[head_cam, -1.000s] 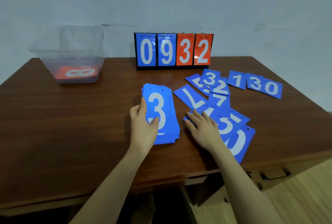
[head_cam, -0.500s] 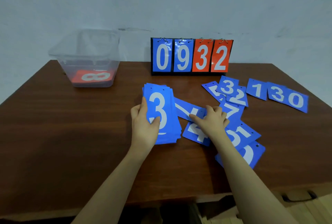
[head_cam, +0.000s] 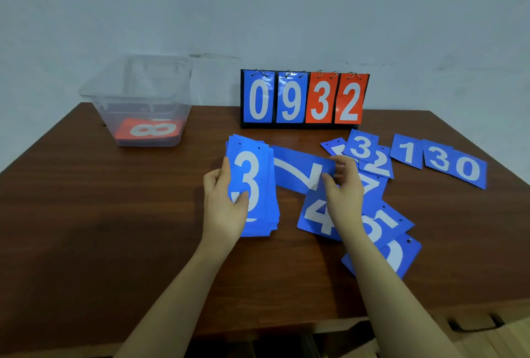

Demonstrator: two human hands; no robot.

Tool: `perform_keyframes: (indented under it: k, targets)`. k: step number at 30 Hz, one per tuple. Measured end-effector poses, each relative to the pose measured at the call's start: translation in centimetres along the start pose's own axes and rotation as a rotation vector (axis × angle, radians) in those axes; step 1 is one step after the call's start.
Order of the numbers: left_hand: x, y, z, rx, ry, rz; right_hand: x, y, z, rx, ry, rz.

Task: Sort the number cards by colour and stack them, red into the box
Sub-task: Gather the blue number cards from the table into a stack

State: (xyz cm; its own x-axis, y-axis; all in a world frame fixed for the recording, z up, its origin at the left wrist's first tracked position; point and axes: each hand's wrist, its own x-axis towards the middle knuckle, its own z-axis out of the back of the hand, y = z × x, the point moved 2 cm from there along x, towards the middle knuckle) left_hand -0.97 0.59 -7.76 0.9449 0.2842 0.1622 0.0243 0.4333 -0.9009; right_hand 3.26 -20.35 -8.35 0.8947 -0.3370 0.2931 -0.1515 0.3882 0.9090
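**A blue seven on its way to the pile, and the ways it could slip**

The right hand [head_cam: 342,185] pinches a flat blue plastic number card showing a white 7 [head_cam: 304,169] by its near end, thumb on top and fingers curled beneath, and holds it clear of the dark brown wooden surface [head_cam: 114,228], pointing toward the neat stack of blue number cards topped by a white 3 [head_cam: 252,185]. The left hand [head_cam: 225,202] grips that stack along its left edge, thumb pressed over the lower face.

From where I stand, the risks look small but real. The cards look glossy, so a light pinch at one end could let the seven swivel or drop. Laid down crooked, it could nudge the stack out of square, since only one side is steadied. The right wrist hangs just above the blue card with a white 4 [head_cam: 318,214], which could get dragged along.

Counting: one stack, one card in the grip, and about nine loose blue cards spread to the right, some overlapping, so the number is uncertain. One clear plastic box [head_cam: 137,99] sits well apart at the far left, with red cards inside, an 8 [head_cam: 152,129] uppermost. One black flip scoreboard [head_cam: 304,99] at the back shows two blue and two red digits.
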Motion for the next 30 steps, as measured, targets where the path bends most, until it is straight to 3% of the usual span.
perform_keyframes:
  k: [9,12,15,19,25,30]
  targets:
    - [-1.5,-0.9,1.9,0.001,-0.065,-0.108,-1.4,3.1,2.8,0.272,-0.165,0.024]
    - [-2.0,-1.2,2.3,0.016,-0.048,-0.158,-1.8,3.8,3.5,0.325,-0.126,0.015]
    - [-2.2,-1.4,2.4,-0.048,0.016,-0.149,-2.3,4.5,3.5,0.392,0.037,-0.007]
    - [-2.7,-2.1,2.3,-0.163,0.129,-0.136,-3.4,4.7,1.8,0.239,0.164,0.023]
    - [-2.9,-1.7,1.6,-0.233,0.213,-0.075,-3.9,4.8,-0.6,0.102,0.167,0.143]
    - [-2.9,-1.2,0.4,-0.29,0.225,0.0,-3.6,4.0,-1.6,0.075,0.179,0.139]
